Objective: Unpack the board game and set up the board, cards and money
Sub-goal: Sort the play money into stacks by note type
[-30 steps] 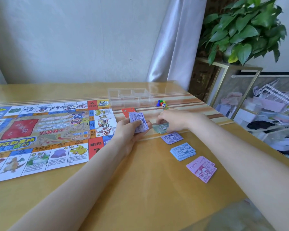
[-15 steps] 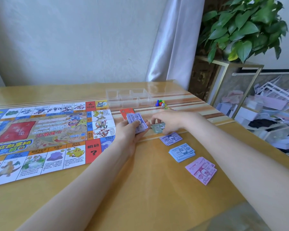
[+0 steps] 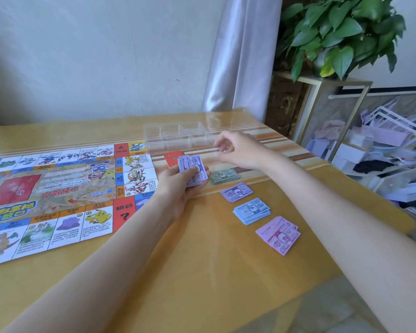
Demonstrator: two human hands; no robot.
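Bench [image 3: 202, 272] carrying game board [image 3: 58, 193] at left. Left hand [image 3: 178, 186] gripping purple bills [image 3: 193, 170] beside board. Right hand [image 3: 240, 150] hovering, fingers loosely curled, holding nothing visible. Green [image 3: 223, 175], purple [image 3: 236, 192], blue [image 3: 252, 211], pink [image 3: 278, 234] stacks lying in row.

Left hand [image 3: 178, 188] around purple bills [image 3: 193, 169]; right hand [image 3: 240, 150] perhaps empty, beside clear tray [image 3: 178, 135].

A leafy potted plant [image 3: 341, 32] tops a gold-framed stand [image 3: 322, 92] beside a grey curtain [image 3: 243, 56]
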